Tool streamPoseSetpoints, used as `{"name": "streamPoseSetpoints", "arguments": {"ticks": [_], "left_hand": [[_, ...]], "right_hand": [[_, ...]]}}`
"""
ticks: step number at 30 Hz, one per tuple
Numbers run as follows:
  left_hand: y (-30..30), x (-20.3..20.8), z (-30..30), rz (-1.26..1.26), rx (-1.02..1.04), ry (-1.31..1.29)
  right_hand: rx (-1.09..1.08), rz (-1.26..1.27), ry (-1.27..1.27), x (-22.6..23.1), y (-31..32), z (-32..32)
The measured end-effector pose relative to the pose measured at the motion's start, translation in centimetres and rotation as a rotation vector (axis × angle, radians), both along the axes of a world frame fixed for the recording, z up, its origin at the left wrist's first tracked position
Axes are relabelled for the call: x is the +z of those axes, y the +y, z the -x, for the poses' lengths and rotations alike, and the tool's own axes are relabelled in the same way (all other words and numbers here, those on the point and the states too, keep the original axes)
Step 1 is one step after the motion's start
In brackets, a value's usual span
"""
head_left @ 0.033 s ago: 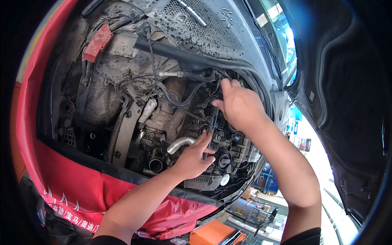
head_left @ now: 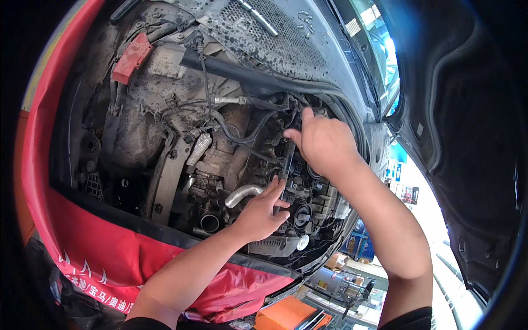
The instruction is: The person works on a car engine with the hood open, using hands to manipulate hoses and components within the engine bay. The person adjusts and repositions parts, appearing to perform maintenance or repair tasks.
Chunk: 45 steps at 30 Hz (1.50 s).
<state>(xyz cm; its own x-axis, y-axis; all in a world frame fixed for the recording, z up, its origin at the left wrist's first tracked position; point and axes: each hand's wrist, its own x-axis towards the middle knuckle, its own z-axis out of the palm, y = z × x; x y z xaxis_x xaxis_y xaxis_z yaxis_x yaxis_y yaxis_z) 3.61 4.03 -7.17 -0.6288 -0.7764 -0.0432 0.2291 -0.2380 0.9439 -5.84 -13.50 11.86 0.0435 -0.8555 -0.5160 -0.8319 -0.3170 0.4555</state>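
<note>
My left hand (head_left: 262, 218) lies over the engine (head_left: 264, 147) with its fingers spread. Its fingertips touch a dark, straight rail-like part (head_left: 287, 160). Farther back, at the far end of that rail, my right hand (head_left: 329, 144) is bent over hoses and cables. Its thumb points left, and its other fingers curl down out of sight, so whatever they grip is hidden. Beside my left hand a silvery curved pipe (head_left: 242, 193) sticks out. A round black cap (head_left: 302, 216) sits to the right of that hand.
A red fender cover (head_left: 132, 242) drapes the near edge. The raised hood (head_left: 473, 126) stands at the right. On the perforated cowl (head_left: 264, 47) lie a metal extension bar (head_left: 258, 17) and several small bolts (head_left: 304, 22). A red plastic cover (head_left: 132, 58) sits at the left.
My right hand has turned slightly and shifted a little to the right, its thumb now more lifted. My left hand has stayed in place.
</note>
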Motion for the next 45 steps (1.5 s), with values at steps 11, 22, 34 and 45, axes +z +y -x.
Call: {"name": "streamPoseSetpoints", "arguments": {"ticks": [11, 22, 34, 45], "left_hand": [[-0.07, 0.15, -0.24, 0.001, -0.021, -0.025], [0.10, 0.15, -0.16, 0.020, 0.000, -0.028], [0.29, -0.02, 0.08, 0.037, 0.038, -0.005], [0.26, 0.00, -0.04, 0.050, 0.011, -0.023]], "right_hand": [[0.073, -0.006, -0.065, 0.35, 0.49, -0.13], [0.183, -0.014, -0.137, 0.14, 0.53, -0.53], [0.271, -0.022, -0.248, 0.73, 0.91, -0.67], [0.229, 0.032, -0.210, 0.15, 0.74, -0.26]]}}
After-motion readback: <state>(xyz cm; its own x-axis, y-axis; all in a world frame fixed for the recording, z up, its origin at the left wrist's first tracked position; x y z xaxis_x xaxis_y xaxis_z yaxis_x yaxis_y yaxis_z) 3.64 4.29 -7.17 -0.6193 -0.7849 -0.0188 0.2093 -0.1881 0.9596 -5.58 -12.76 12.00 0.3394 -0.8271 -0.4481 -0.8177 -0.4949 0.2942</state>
